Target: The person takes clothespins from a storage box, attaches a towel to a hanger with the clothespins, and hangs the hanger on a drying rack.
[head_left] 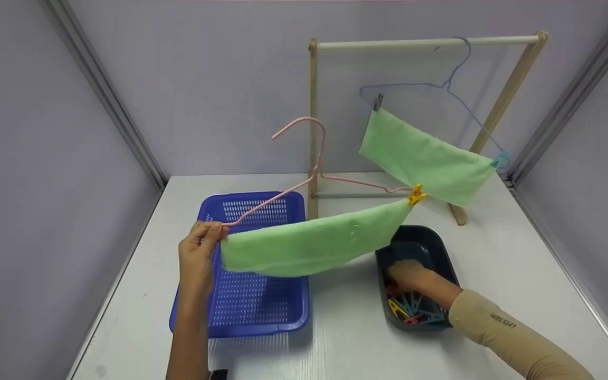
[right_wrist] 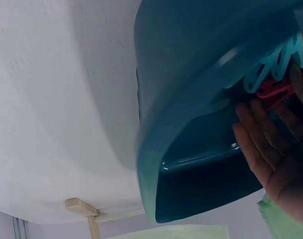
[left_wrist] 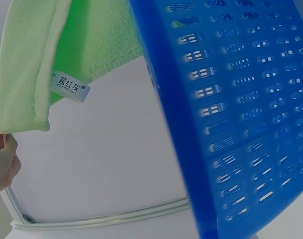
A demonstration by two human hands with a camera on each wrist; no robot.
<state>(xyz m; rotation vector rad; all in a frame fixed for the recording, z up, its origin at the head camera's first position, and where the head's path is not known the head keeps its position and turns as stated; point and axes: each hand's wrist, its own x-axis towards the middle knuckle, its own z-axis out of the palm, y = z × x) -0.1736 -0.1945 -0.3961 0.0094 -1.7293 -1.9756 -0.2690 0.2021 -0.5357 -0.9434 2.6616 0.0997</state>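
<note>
My left hand (head_left: 198,256) pinches the left end of a pink wire hanger (head_left: 277,196) together with a corner of a light green towel (head_left: 309,245). A yellow clothespin (head_left: 416,195) clips the towel's other end to the hanger's right end. In the left wrist view the fingertips grip the towel (left_wrist: 27,74), whose white label (left_wrist: 70,86) shows. My right hand (right_wrist: 285,154) reaches into a dark basin (head_left: 444,256), its fingers extended beside red clothespins (right_wrist: 278,89) and teal clothespins (right_wrist: 263,72). Its thumb is near them, with no clothespin visibly gripped.
A blue perforated basket (head_left: 254,330) stands below the held towel. Behind, a rack with a white bar (head_left: 378,45) and wooden legs carries a blue hanger (head_left: 404,84). From it hangs another green towel (head_left: 425,153), clipped by a dark clothespin (head_left: 378,102) and a teal clothespin (head_left: 500,159).
</note>
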